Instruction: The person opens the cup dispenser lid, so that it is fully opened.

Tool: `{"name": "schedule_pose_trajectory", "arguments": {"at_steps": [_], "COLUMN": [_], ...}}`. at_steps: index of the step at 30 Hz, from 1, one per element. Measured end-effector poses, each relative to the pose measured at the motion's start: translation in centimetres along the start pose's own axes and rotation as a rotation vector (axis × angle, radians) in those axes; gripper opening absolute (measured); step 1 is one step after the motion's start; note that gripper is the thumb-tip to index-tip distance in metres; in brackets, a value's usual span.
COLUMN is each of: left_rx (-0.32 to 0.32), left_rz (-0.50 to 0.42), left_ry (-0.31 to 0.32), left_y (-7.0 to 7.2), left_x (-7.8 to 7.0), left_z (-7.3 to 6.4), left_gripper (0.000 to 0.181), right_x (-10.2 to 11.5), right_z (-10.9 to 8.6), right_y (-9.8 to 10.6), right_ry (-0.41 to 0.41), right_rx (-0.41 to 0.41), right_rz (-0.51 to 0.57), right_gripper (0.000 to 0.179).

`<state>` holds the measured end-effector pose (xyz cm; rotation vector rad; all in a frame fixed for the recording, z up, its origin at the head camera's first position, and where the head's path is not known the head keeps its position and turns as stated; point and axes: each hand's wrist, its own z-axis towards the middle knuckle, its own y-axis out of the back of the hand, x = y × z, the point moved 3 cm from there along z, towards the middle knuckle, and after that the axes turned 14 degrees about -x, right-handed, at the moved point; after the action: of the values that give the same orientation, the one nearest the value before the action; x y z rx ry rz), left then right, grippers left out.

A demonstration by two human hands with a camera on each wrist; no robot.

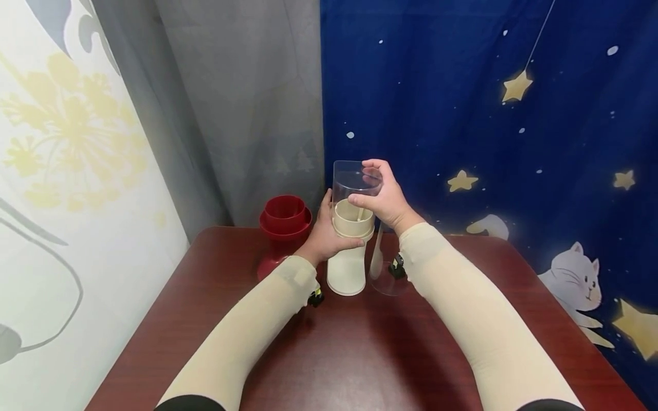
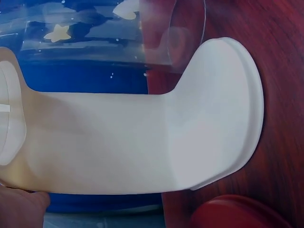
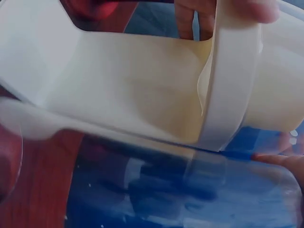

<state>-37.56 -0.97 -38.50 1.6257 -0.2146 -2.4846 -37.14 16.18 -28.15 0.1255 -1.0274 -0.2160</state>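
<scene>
A cream dispenser stand with a flared foot stands upright on the table. My left hand grips it just under its round collar, thumb across the front. Over the collar's inner ring is a clear cylinder, which my right hand holds from the right side with thumb and fingers spread round it. Whether the cylinder is fully seated I cannot tell. In the left wrist view the stand's smooth body fills the middle, with part of the left hand at the lower left corner.
To the left stands a red dispenser stand of similar shape. A second clear cylinder is on the table at the right, partly behind my right wrist. The dark red tabletop reaches back to grey and blue curtains.
</scene>
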Motion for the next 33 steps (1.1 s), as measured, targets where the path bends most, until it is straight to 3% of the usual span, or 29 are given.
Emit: {"name": "schedule_pose_trajectory", "arguments": {"at_steps": [12, 23, 33], "left_rx": [0.007, 0.021, 0.007], "left_rz": [-0.021, 0.026, 0.005], "left_ry": [-0.024, -0.027, -0.033], "left_y": [0.13, 0.58, 0.47], "left_x": [0.31, 0.34, 0.38], "left_z": [0.45, 0.61, 0.63], "left_gripper": [0.150, 0.152, 0.150], "right_x": [0.21, 0.31, 0.39], "right_z": [0.70, 0.62, 0.81], "right_y": [-0.09, -0.21, -0.10], "right_ry": [-0.070, -0.006, 0.010], "right_rx": [0.004, -0.001, 0.000], "right_rz": [0.033, 0.032, 0.028], "right_gripper": [0.083, 0.081, 0.082]}}
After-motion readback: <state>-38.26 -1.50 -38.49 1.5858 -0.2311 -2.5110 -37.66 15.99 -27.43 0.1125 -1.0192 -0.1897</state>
